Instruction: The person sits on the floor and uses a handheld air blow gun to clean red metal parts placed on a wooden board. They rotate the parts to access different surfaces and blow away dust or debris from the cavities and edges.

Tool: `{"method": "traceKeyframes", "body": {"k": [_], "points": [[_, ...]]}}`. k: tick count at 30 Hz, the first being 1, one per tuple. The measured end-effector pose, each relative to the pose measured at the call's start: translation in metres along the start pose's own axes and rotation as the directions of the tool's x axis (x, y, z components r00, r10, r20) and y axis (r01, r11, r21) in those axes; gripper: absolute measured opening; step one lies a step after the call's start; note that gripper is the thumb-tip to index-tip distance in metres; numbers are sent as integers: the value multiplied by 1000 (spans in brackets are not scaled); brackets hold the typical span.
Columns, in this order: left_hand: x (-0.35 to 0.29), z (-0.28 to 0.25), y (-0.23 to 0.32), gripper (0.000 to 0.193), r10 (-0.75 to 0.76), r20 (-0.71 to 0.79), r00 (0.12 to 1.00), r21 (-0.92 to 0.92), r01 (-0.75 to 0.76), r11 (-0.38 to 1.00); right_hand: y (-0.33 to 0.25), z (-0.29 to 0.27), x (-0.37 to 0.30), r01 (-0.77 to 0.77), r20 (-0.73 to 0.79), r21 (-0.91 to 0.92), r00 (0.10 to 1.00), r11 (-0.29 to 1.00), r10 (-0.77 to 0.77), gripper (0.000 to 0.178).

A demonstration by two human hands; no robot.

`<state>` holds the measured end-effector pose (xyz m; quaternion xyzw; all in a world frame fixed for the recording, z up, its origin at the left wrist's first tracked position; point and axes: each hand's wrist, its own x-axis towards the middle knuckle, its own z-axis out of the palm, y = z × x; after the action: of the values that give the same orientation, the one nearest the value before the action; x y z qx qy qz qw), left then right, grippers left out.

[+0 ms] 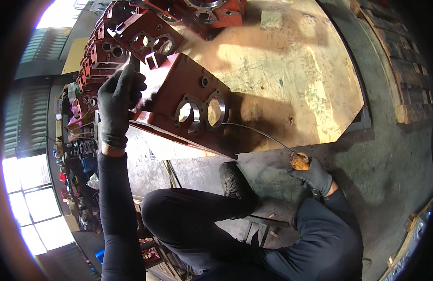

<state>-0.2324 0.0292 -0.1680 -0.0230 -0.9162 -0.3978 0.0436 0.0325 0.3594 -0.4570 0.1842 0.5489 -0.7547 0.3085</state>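
Note:
A red-brown cast metal housing (pixel 172 84) sits tilted near the edge of a wooden tabletop, with two machined round bores facing right. My left hand (pixel 117 103), in a dark grey glove, is raised beside the housing's left side with its fingers curled. What they grip is hidden; a grey bar-like end (pixel 133 62) shows just above them. My right hand (pixel 314 177), also gloved, is closed around an orange air blow gun (pixel 299 161). From the gun a long, thin, curved tube (pixel 263 133) runs left, its tip at the right-hand bore.
More red housings (pixel 144 40) stand in rows at the back left, with another (pixel 202 16) at the far edge. A wooden pallet (pixel 403 65) lies at far right. Shelves of tools and parts (pixel 83 173) line the left. A small stool (pixel 268 220) is below my legs.

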Motion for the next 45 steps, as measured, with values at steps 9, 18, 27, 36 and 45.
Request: {"method": "traceKeyframes", "body": {"k": [9, 18, 27, 36, 45], "points": [[-3, 3, 4, 35, -9, -4, 1000, 12, 9, 1000, -1, 10, 7, -64, 3, -115, 998, 991, 65, 25], [-3, 2, 1, 37, 13, -3, 1000, 16, -13, 1000, -7, 16, 8, -68, 14, -108, 997, 992, 70, 31], [-4, 2, 5, 39, -30, 1, 1000, -2, 30, 1000, 3, -10, 7, 104, -26, 79, 994, 991, -103, 35], [-6, 5, 6, 42, -12, -2, 1000, 3, 12, 1000, -1, -8, -5, -138, -32, -33, 990, 990, 137, 27], [-5, 5, 7, 38, -4, 0, 1000, 4, 4, 1000, 1, 1, -2, -63, -19, -70, 998, 996, 62, 31]]}}
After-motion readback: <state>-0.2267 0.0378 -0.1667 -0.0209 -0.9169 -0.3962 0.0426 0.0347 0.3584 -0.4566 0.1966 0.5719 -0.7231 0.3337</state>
